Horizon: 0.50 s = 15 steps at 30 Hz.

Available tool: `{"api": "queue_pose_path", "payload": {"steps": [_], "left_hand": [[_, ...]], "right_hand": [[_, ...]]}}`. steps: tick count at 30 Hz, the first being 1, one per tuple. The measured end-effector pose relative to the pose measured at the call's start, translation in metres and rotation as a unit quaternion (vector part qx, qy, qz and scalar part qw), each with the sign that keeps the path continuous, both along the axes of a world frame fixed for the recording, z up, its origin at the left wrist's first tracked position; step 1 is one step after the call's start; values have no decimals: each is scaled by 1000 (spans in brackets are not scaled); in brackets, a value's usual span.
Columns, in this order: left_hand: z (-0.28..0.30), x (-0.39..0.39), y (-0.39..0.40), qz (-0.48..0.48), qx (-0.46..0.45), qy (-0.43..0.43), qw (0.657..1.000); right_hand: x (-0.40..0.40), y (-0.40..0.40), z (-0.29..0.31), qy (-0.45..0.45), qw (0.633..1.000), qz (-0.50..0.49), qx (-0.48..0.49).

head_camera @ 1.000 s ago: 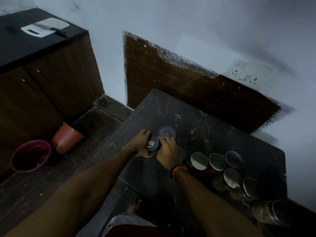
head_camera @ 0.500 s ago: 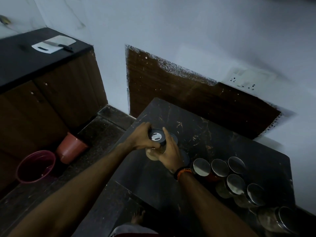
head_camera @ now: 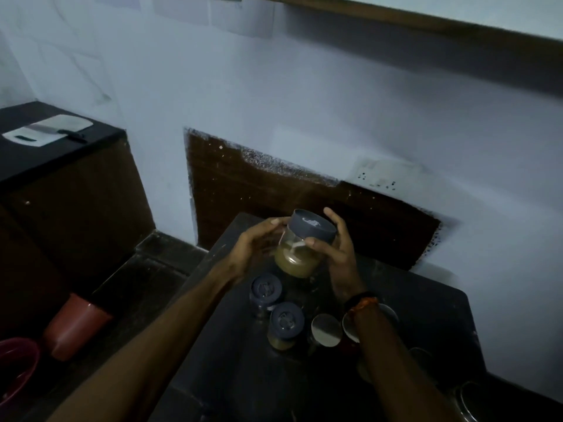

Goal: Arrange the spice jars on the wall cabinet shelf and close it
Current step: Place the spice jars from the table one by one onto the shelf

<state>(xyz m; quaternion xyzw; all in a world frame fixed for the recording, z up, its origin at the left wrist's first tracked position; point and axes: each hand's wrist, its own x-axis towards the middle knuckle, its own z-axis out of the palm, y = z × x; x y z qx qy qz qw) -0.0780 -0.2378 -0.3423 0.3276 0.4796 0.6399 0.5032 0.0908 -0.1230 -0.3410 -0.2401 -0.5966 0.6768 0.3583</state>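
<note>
Now both hands (head_camera: 304,248) have lifted the spice jar (head_camera: 300,248) off the table (head_camera: 426,324).

A grey-lidded glass jar (head_camera: 300,248) is up between both hands, above two more grey-lidded jars (head_camera: 265,292) on the dark table (head_camera: 426,324).

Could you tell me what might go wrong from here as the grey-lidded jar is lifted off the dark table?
1. The held jar is tilted and pinched only by fingertips of the left hand and right hand; it may slip.
2. Two grey-lidded jars stand directly below, so a drop could knock them over.
3. The right forearm crosses over the steel-lidded jars; lowering it could tip one. Dim light makes judging gaps harder.
</note>
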Motion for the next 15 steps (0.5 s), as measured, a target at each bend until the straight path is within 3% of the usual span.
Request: {"api": "queue_pose_path", "payload": {"steps": [4, 9, 11, 15], "left_hand": [[17, 19, 21, -86, 72, -80, 991], [47, 42, 49, -82, 137, -51, 986], [58, 51, 56, -42, 149, -15, 988], [78, 71, 72, 82, 175, 154, 969]], "right_hand": [[10, 20, 31, 80, 996, -11, -33], [19, 37, 67, 160, 986, -26, -46], [20, 40, 79, 171, 983, -52, -45], [18, 50, 98, 135, 984, -111, -13]]}}
